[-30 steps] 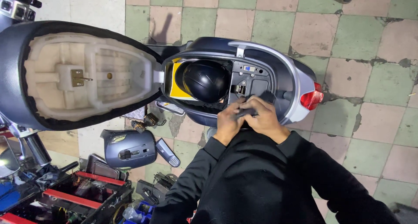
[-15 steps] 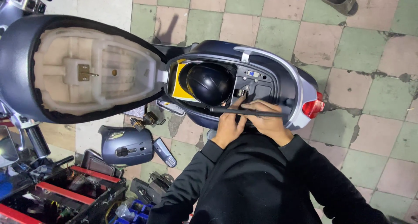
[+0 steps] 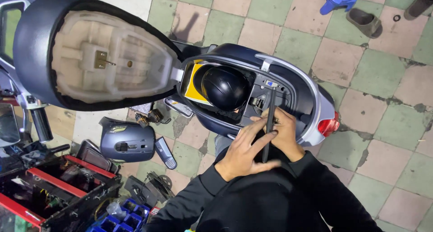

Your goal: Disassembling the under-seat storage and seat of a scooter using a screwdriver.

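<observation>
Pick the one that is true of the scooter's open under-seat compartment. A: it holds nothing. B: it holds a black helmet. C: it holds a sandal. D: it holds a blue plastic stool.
B: a round black helmet sits in the front of the open under-seat compartment, against a yellow sheet, while both hands work at the rear with a thin dark tool.

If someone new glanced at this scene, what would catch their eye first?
Probably the raised scooter seat at upper left, its pale underside showing, and the black helmet in the open compartment beside it. Below that, the left hand and right hand meet on a thin black rod.
</observation>
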